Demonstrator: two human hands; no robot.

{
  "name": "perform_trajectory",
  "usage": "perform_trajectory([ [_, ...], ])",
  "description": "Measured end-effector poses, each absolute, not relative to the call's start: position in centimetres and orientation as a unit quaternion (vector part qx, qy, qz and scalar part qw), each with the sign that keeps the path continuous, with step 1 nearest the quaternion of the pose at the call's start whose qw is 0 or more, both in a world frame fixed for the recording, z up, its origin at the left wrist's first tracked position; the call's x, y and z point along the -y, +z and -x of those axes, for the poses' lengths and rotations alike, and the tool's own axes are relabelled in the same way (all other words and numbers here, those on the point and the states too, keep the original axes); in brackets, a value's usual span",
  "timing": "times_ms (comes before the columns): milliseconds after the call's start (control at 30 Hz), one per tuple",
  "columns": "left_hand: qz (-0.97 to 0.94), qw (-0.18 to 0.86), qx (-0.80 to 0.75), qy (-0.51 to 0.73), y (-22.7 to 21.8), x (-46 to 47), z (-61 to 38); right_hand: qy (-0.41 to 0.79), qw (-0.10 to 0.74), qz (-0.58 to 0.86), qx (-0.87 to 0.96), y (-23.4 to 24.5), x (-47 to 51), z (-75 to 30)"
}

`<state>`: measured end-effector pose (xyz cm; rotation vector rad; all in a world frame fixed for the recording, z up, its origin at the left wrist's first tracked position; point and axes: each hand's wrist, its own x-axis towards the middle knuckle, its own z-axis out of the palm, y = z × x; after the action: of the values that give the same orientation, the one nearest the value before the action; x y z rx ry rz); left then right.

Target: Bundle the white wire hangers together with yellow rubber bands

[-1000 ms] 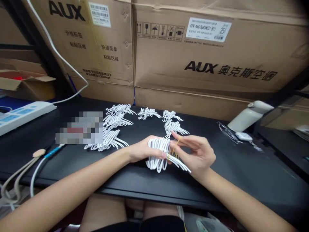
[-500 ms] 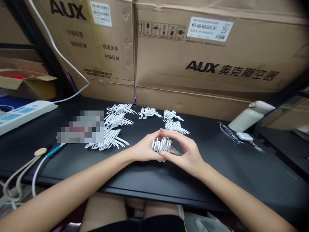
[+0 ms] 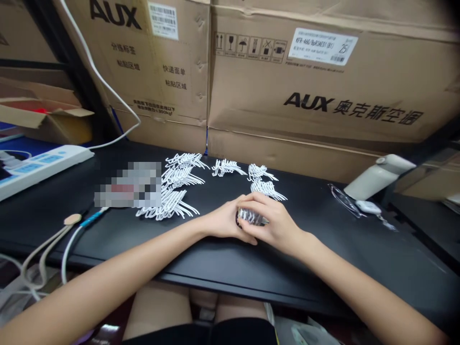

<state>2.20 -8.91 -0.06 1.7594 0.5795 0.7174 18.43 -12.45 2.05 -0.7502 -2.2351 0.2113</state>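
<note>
Left hand [image 3: 224,221] and right hand [image 3: 278,224] both clasp a bundle of white hooks [image 3: 251,216], held low over the middle of the worktop [image 3: 323,249], seemingly to keep the pieces packed together. Similar bundles [image 3: 179,179] lie in rows behind.

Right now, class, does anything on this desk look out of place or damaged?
Only the white bottle lies tipped on its side at the desk's right end; left hand and right hand cup a hook bundle.
</note>
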Motion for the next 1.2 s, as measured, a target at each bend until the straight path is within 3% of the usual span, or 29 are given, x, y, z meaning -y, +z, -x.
perform_trajectory([
  [267,-0.775,0.544,-0.215,0.239,-0.9,7.6,-1.7,0.036,0.221,0.287,0.931,2.8,11.9,-19.0],
  [367,-0.789,0.527,-0.216,0.232,-0.7,7.6,-1.6,0.07,0.258,0.277,0.923,3.2,12.1,-19.8],
  [533,-0.778,0.532,-0.257,0.215,-0.5,7.8,-1.7,0.075,0.458,0.326,0.823,2.6,12.2,-22.0],
  [600,-0.759,0.563,-0.247,0.214,-0.5,7.8,-1.7,0.052,0.492,0.34,0.8,1.9,12.2,-22.6],
  [800,-0.718,0.626,-0.218,0.21,-0.5,7.5,-1.9,0.041,0.417,0.325,0.848,1.0,12.5,-22.6],
  [1200,-0.699,0.643,-0.224,0.221,-0.3,7.7,-1.9,0.1,0.349,0.377,0.852,1.5,13.1,-22.4],
])
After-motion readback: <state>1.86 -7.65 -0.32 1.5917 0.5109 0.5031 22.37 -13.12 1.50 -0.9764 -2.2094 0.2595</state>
